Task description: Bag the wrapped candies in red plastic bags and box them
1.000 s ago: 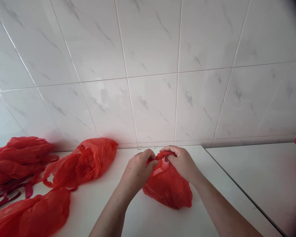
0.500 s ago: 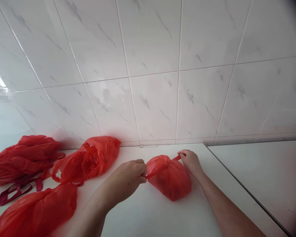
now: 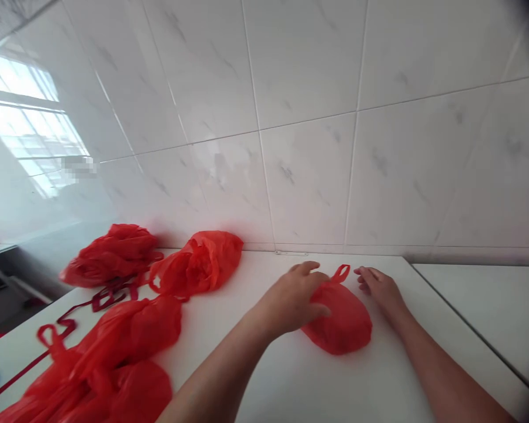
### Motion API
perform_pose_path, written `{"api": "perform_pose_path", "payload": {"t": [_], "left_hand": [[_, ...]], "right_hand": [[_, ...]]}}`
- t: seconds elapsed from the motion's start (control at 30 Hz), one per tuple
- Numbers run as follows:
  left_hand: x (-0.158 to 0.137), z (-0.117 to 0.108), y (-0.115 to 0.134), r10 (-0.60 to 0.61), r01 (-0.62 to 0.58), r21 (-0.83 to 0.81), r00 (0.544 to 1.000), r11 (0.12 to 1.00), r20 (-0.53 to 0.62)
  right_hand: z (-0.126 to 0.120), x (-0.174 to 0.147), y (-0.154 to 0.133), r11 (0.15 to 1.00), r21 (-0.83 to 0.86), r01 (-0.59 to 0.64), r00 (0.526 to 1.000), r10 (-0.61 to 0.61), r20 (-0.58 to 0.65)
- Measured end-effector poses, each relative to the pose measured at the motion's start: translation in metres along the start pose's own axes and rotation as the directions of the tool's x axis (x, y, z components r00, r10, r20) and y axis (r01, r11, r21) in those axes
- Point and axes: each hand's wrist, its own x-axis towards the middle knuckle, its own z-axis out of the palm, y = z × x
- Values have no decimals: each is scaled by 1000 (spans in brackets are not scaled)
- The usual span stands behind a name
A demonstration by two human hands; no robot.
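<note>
A small, full red plastic bag [image 3: 344, 323] rests on the white tabletop [image 3: 317, 388], one handle loop standing up at its top. My left hand [image 3: 297, 299] is at the bag's left side, fingers and thumb spread over its edge; whether it presses on the plastic I cannot tell. Just right of the loop is my right hand [image 3: 379, 288], apart from the bag, with loosely bent fingers and nothing visible in them.
More red plastic bags lie to the left: one by the wall [image 3: 203, 264], a heap [image 3: 114, 252] behind, and several in front [image 3: 114, 364]. Dark red ribbon [image 3: 110, 296] trails among them. A seam divides the table on the right. A window [image 3: 30, 123] is far left.
Both hands have let go of the bag's handles, which they held stretched apart. The left hand has opened over the bag's side. The view has swung left.
</note>
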Motion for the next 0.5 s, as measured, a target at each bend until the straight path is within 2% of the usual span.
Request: {"api": "perform_pose_path", "payload": {"t": [0.1,0.23,0.37,0.5], "left_hand": [[5,18,-11,-49,32,122,989,992,141],[-2,21,-26,-101,60,197,973,979,207],[-18,-5,-29,-141,89,244,968,966,205],[-47,-44,-31,-218,171,256,961,952,170]], "right_hand": [[-1,0,2,1000,12,-29,1000,29,5],[-4,6,11,997,24,-72,997,73,-12],[-4,13,19,996,-11,-92,995,92,-37],[-4,5,8,988,-107,-108,994,105,-32]]}}
